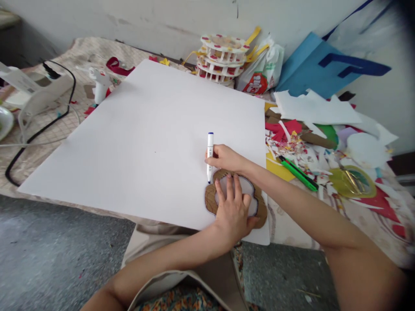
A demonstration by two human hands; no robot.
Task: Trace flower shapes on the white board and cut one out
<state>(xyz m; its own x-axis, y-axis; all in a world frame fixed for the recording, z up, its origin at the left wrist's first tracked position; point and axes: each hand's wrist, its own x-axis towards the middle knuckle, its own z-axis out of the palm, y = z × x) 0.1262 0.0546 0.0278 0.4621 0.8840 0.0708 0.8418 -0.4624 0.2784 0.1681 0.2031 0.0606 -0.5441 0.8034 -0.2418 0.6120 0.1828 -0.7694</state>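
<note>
A large white sheet [145, 138] covers the low table. Near its front right corner lies a brown cardboard template [262, 206] with a pale cloud-shaped middle. My left hand [234, 211] lies flat on the template, fingers stretched out and pressing it down. Just behind it, my right hand [226, 158] grips a white marker [210, 149] with a blue cap end. The marker stands upright, its tip on the sheet at the template's upper left edge.
Paper scraps, a green utility knife [298, 173] and tape rolls [352, 181] litter the table's right side. A tiered paper model [222, 58], a plastic bag [264, 71] and a blue bag [320, 69] stand at the back. A glue gun [100, 84] and black cable [39, 129] lie left.
</note>
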